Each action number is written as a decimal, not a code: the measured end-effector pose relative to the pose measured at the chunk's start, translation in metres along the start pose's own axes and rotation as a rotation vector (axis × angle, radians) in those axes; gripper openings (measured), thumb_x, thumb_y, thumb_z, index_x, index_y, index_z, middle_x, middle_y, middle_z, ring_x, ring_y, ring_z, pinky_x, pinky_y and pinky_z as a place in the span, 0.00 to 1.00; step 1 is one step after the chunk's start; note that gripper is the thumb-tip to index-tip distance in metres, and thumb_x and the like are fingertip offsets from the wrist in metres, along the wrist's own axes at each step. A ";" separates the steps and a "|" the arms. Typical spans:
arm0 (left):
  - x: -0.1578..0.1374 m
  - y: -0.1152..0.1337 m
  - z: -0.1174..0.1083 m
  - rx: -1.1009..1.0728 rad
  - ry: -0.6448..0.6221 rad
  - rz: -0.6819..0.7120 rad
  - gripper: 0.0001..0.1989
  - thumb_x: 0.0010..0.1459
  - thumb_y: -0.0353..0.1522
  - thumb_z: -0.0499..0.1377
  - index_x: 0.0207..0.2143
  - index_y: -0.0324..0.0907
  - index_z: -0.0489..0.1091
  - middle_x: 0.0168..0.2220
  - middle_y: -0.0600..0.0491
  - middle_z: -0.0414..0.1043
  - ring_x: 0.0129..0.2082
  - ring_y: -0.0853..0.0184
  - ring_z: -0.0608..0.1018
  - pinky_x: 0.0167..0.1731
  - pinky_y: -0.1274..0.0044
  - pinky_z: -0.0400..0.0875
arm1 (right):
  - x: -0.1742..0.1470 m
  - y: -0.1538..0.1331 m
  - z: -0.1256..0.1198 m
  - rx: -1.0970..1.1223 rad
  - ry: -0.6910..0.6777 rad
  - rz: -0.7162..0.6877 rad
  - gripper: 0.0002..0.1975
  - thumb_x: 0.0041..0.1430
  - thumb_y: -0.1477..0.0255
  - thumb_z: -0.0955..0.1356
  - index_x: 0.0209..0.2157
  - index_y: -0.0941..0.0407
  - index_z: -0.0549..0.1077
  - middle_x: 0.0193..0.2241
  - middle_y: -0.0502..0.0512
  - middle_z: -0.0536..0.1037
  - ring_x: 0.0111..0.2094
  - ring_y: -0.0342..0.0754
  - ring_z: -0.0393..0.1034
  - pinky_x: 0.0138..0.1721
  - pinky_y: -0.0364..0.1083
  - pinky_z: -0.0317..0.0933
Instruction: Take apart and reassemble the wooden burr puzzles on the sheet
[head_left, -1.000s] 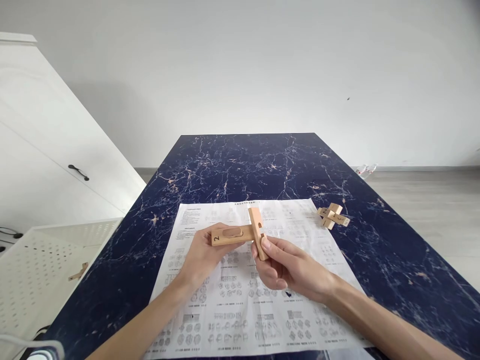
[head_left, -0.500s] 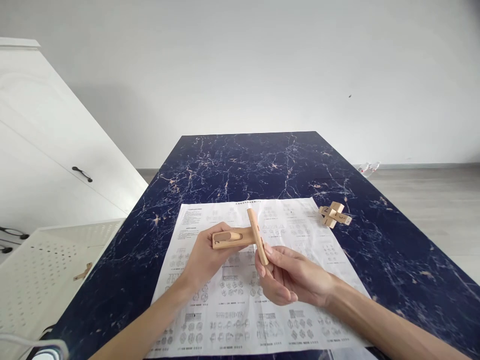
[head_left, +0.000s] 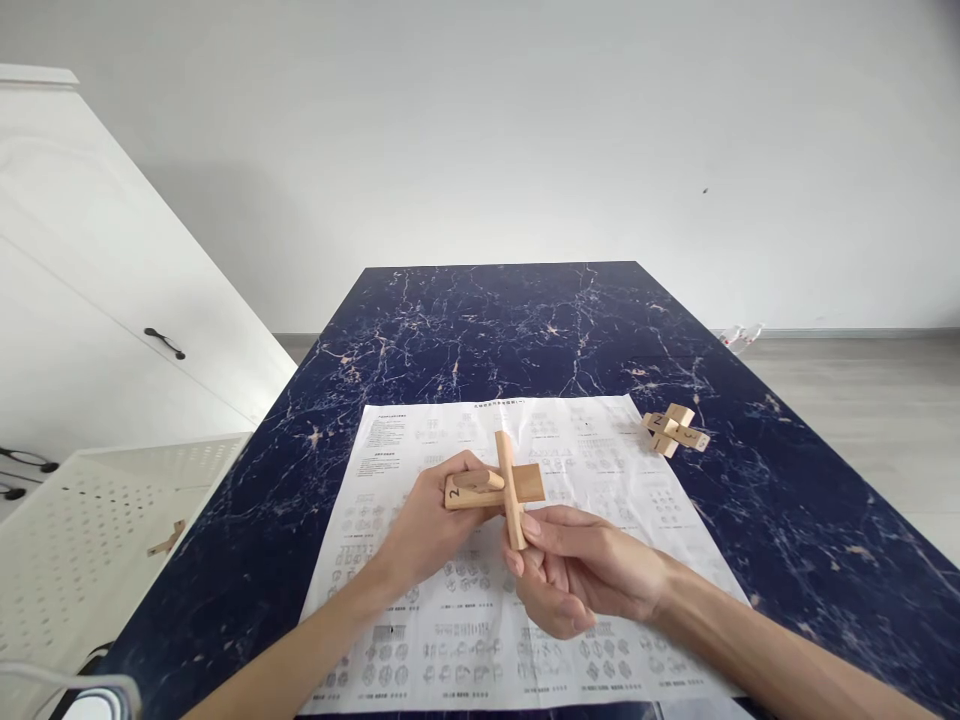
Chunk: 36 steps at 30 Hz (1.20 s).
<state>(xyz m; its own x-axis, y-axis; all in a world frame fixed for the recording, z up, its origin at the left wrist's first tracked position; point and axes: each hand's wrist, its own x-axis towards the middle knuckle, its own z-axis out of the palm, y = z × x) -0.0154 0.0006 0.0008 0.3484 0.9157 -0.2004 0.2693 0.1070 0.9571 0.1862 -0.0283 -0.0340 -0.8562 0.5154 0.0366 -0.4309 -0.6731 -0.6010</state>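
Over the printed sheet point(head_left: 405, 640), my left hand point(head_left: 427, 520) grips a flat wooden puzzle piece point(head_left: 472, 497) marked "2", with a groove in its upper face. Pinched at its near end by my right hand point(head_left: 574, 560) is a slim wooden puzzle bar point(head_left: 508, 480). The bar lies crosswise over the numbered piece, and a flat square end point(head_left: 529, 483) of wood shows beyond it on the right. How deeply the two pieces fit together cannot be seen.
An assembled wooden cross puzzle point(head_left: 673, 430) with numbers sits at the sheet's right edge on the dark blue marbled table point(head_left: 487, 330). A white perforated surface point(head_left: 90, 520) at left bears another small wooden piece point(head_left: 168, 540). A white cabinet point(head_left: 97, 260) stands behind it.
The bar now stands more upright and crosses the numbered piece further left, leaving a square wooden end showing on its right. Both hands have shifted slightly toward me.
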 end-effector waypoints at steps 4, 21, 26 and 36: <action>0.000 0.001 0.000 0.013 -0.023 0.017 0.11 0.59 0.39 0.68 0.31 0.43 0.72 0.29 0.56 0.75 0.29 0.67 0.73 0.30 0.76 0.64 | 0.000 0.001 -0.001 -0.018 0.020 0.018 0.19 0.75 0.56 0.67 0.40 0.59 0.74 0.17 0.45 0.69 0.15 0.40 0.55 0.21 0.41 0.54; 0.002 -0.002 0.004 -0.079 -0.098 -0.018 0.10 0.53 0.30 0.66 0.28 0.43 0.66 0.22 0.61 0.64 0.23 0.72 0.63 0.24 0.78 0.59 | 0.002 0.008 -0.002 -0.041 -0.017 0.079 0.22 0.76 0.53 0.66 0.42 0.60 0.74 0.18 0.45 0.71 0.15 0.39 0.57 0.21 0.42 0.53; 0.004 0.007 0.005 -0.161 -0.142 -0.057 0.11 0.48 0.29 0.72 0.25 0.42 0.71 0.24 0.59 0.71 0.25 0.71 0.69 0.26 0.78 0.64 | 0.002 0.007 -0.003 -0.070 -0.095 0.135 0.23 0.75 0.50 0.66 0.42 0.57 0.70 0.17 0.44 0.71 0.13 0.37 0.54 0.19 0.40 0.48; 0.005 0.004 0.005 -0.242 -0.174 -0.040 0.12 0.47 0.30 0.74 0.22 0.41 0.73 0.23 0.58 0.72 0.24 0.72 0.69 0.29 0.78 0.68 | 0.001 0.007 -0.004 -0.042 -0.205 0.141 0.19 0.78 0.53 0.63 0.46 0.56 0.69 0.15 0.40 0.68 0.10 0.37 0.53 0.16 0.36 0.49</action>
<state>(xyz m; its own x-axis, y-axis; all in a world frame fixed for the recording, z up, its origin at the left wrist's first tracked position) -0.0081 0.0038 0.0027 0.4962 0.8307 -0.2522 0.0714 0.2505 0.9655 0.1839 -0.0305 -0.0412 -0.9487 0.2968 0.1093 -0.2950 -0.7057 -0.6442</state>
